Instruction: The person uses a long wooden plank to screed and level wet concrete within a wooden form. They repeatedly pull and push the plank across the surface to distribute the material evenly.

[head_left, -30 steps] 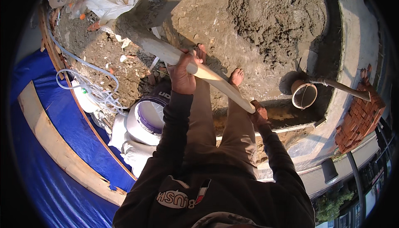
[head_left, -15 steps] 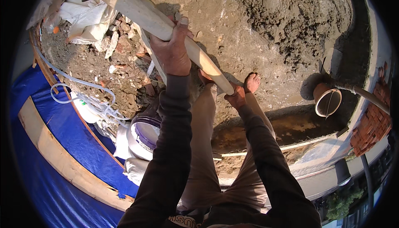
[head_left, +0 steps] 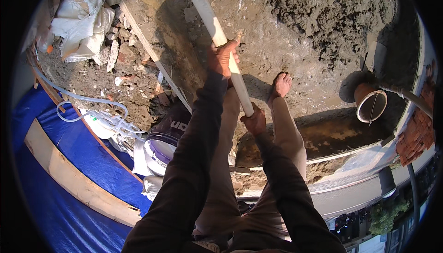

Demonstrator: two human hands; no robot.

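A long pale wooden pole (head_left: 210,20) slants from the top edge down toward my body; its far end lies outside the picture. My left hand (head_left: 223,59) is wrapped round it partway along. At the near end, my right hand (head_left: 254,120) grips the butt between my legs. Wet, trodden ground (head_left: 258,36) lies beneath the pole, with a heap of dark wet mud (head_left: 330,27) to its right. My bare right foot (head_left: 282,85) stands on this ground.
A long board (head_left: 152,52) separates rubble and a white sack (head_left: 80,27) on the left. A dark bucket (head_left: 168,126) stands beside my left arm. Rightward are a brown water-filled strip (head_left: 332,137), a round container (head_left: 359,94) and stacked bricks (head_left: 415,140). Blue tarp (head_left: 78,158) covers the lower left.
The pole has swung rightward from a steep leftward slant and now looks thinner, farther from the camera. My left hand moved right with it; my right hand shifted slightly left and nearer.
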